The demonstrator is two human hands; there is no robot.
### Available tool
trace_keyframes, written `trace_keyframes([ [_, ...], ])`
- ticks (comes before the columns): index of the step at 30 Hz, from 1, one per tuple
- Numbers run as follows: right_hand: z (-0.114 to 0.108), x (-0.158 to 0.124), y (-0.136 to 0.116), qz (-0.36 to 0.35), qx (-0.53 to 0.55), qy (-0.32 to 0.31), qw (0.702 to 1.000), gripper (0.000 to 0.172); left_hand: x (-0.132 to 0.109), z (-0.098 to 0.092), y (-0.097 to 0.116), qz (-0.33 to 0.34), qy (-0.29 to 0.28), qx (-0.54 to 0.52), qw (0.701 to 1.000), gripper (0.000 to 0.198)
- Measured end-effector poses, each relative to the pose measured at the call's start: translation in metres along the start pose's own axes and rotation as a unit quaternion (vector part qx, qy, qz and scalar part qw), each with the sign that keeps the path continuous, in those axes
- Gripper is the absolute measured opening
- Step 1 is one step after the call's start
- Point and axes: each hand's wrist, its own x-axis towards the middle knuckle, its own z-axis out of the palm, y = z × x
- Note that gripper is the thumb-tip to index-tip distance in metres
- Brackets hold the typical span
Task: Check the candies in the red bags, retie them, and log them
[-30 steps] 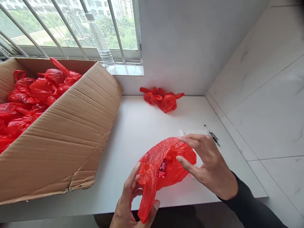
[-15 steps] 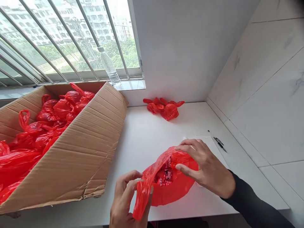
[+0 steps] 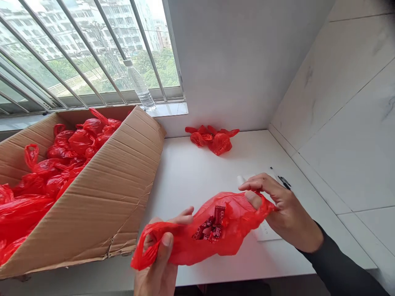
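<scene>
A red plastic bag (image 3: 200, 250) stretches between my two hands near the front of the white table. Through its open mouth, small dark-red wrapped packets (image 3: 212, 226) with printed patterns show inside. My left hand (image 3: 160, 259) pinches the bag's left handle loop, thumb on top. On the other side, my right hand (image 3: 274, 201) grips the right end of the bag between thumb and fingers. Part of a white paper sheet (image 3: 266, 233) shows beneath the bag and right hand.
At left, a large cardboard box (image 3: 114, 185) holds several tied red bags (image 3: 82, 139). Crumpled red bags (image 3: 212, 139) lie by the back wall. A clear bottle (image 3: 139, 85) stands on the windowsill. Black pens (image 3: 284, 181) lie at right on the white table (image 3: 188, 164).
My right hand has closed on the bag's right end, where it was open over the mouth before. My left hand has shifted left onto the handle, pulling the bag wider.
</scene>
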Motion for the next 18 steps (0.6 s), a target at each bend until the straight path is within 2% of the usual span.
trace_keyframes([
  [3,-0.003,0.002,-0.002,0.085,0.028,0.015,0.996,0.018,0.005,-0.001,0.005,-0.004,-0.044,-0.073,0.996,0.015],
  [7,-0.007,0.005,0.001,0.167,0.138,-0.050,0.975,0.031,0.011,-0.001,0.011,-0.005,-0.072,-0.122,0.990,0.009],
  [10,-0.012,0.008,0.004,0.162,0.204,-0.083,0.962,0.027,0.013,-0.002,0.019,-0.021,-0.081,-0.082,0.993,0.012],
  [13,-0.020,0.009,0.003,0.144,0.262,-0.132,0.945,0.021,0.013,-0.005,0.026,-0.035,-0.101,-0.049,0.993,0.026],
  [18,-0.025,0.002,-0.001,0.112,0.308,-0.183,0.927,0.018,0.016,-0.007,0.025,0.026,-0.104,-0.047,0.993,0.020],
])
